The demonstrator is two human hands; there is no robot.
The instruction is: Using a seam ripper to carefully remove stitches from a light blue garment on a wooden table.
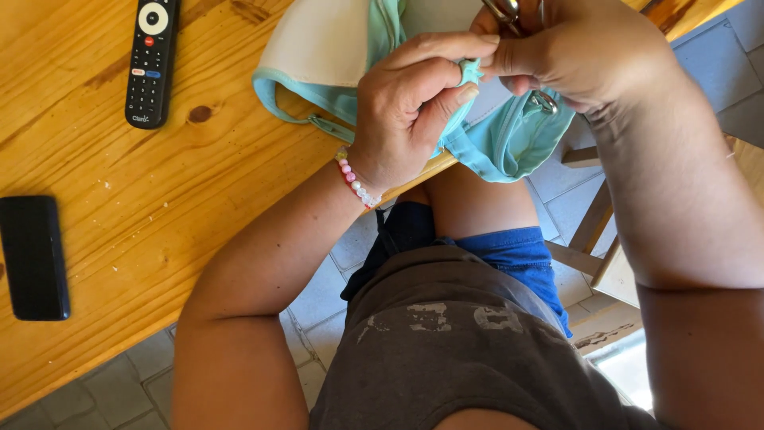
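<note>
Currently: both hands work at the table (pixel 119 239) edge on a pale turquoise garment (pixel 509 143) with a white lining, which lies partly on the wood and hangs over the edge above the lap. Left hand (pixel 410 103) is closed in a pinch, thumb and forefinger gripping a small fold of the turquoise cloth. Right hand (pixel 585 52) is closed too, its fingertips meeting the same fold, and it holds a metal tool (pixel 503 9) near the top of the frame; the loops look like scissor handles, but the blades are hidden, so the tool cannot be confirmed.

Judgement on technique: keep the fold taut between the two pinches so only one layer is presented, and keep the left fingertips back from the tool's working end. Resting the forearms on the table edge would likely steady the fine work.

Nearby, untouched: remote (pixel 151 64) and dark phone (pixel 33 256), well apart to the left. Bead bracelet (pixel 356 179) on left wrist.
</note>
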